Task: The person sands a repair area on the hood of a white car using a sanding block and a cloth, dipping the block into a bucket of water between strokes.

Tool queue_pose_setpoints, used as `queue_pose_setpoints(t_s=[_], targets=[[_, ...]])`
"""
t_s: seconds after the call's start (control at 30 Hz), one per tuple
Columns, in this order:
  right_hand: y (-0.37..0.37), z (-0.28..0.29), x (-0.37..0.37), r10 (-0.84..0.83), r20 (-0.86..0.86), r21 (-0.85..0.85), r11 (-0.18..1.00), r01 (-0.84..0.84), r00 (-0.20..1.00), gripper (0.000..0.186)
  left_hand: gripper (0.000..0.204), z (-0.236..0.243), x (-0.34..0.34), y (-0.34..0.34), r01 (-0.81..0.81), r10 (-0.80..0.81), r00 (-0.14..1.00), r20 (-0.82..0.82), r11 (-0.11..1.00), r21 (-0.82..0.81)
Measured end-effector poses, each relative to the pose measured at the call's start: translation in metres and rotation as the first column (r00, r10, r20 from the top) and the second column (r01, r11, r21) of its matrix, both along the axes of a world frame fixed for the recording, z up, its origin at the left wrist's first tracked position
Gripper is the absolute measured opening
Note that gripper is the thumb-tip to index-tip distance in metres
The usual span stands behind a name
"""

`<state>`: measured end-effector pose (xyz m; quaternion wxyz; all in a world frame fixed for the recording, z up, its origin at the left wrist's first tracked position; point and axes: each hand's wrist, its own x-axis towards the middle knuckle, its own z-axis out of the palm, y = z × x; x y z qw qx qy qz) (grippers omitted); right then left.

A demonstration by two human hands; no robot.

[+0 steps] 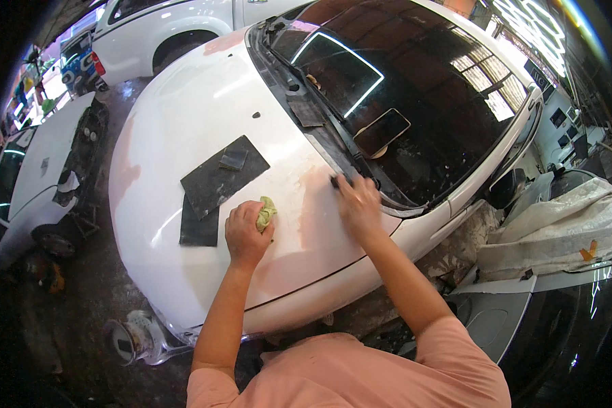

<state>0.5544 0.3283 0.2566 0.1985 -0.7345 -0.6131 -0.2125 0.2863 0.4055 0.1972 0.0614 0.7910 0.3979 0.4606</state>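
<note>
A white car hood (183, 129) with pinkish filler patches (317, 211) lies under both my hands. My left hand (245, 234) is closed around a crumpled yellow-green cloth (266, 212) and rests on the hood. Fingers bent, my right hand (360, 206) presses on the hood's rear edge by the windshield, over a pinkish patch. A small black piece (334, 181) pokes out at its fingertips; most of it is hidden. Left of my left hand lie dark sandpaper sheets (214, 183), a larger one overlapping another (198, 228), with a small square (234, 159) on top.
A phone (382, 134) lies on the lower windshield (428, 102), above the black wiper cowl (333, 146). Another dark piece (306, 111) sits at the cowl. Other cars stand behind and to the left. A plastic-covered object (557, 224) and a dark panel (557, 326) are at right.
</note>
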Motion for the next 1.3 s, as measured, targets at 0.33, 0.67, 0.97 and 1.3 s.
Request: queue_pose_setpoints(t_s=[0.33, 0.67, 0.97, 1.3], targets=[[-0.034, 0.0, -0.003, 0.105, -0.075, -0.077, 0.991, -0.111, 0.992, 0.043, 0.042, 0.001, -0.004, 0.001, -0.004, 0.004, 1.0, -0.01, 1.0, -0.03], [0.035, -0.006, 0.004, 0.232, -0.037, -0.05, 0.971, -0.233, 0.972, 0.044, 0.046, -0.006, 0.007, 0.0, 0.032, -0.032, 0.999, 0.004, 0.999, -0.033], [0.054, 0.009, 0.002, 0.322, -0.088, -0.039, 0.945, -0.326, 0.943, 0.04, 0.044, 0.0, 0.01, -0.001, 0.051, -0.05, 0.998, 0.046, 0.998, -0.021], [-0.001, -0.007, -0.019, 0.457, 0.056, -0.058, 0.889, -0.454, 0.888, 0.044, 0.05, 0.002, -0.003, -0.005, 0.043, -0.04, 0.998, 0.049, 0.997, -0.068]])
